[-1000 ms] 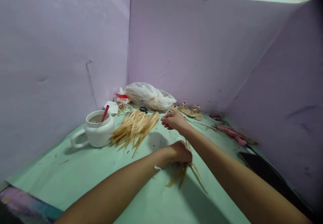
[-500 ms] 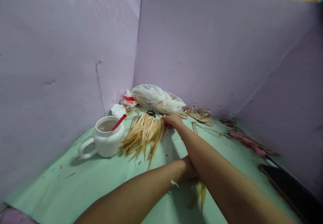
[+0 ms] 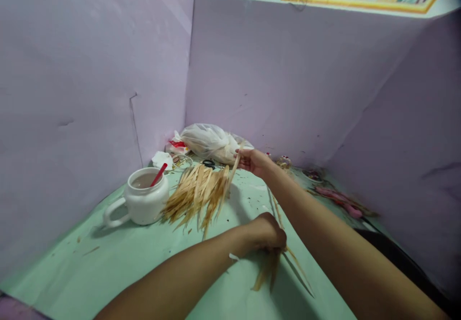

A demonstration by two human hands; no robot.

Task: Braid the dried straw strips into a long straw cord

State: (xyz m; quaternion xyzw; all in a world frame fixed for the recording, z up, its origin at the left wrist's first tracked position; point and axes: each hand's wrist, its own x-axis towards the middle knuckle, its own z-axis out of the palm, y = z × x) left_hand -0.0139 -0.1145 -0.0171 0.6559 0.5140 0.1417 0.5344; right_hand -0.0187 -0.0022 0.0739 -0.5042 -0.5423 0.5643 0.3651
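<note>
A pile of dried, straw-coloured fibre strips [image 3: 196,192] lies on the green tabletop, just right of the white mug. At the pile's right end my right hand [image 3: 254,161] pinches a single pale strip [image 3: 233,170], its upper end raised. Nearer to me, my left hand [image 3: 268,233] is closed around a few fibre strips [image 3: 268,269], whose ends fan out below the fist. A thin twisted cord [image 3: 276,209] runs up behind that hand; whether it is joined to the held strips I cannot tell.
Left of the pile stands a white mug [image 3: 146,202] with a red stick [image 3: 158,175] in it. Behind are black-handled scissors [image 3: 209,163] and a white plastic bag [image 3: 209,140] against the wall. Pink cloth [image 3: 338,200] and a dark flat object [image 3: 389,248] lie at right.
My right hand has lifted one strip up from the pile's edge. My left hand, formerly behind the right forearm, now shows with its strips. The view has tilted up and shifted slightly.
</note>
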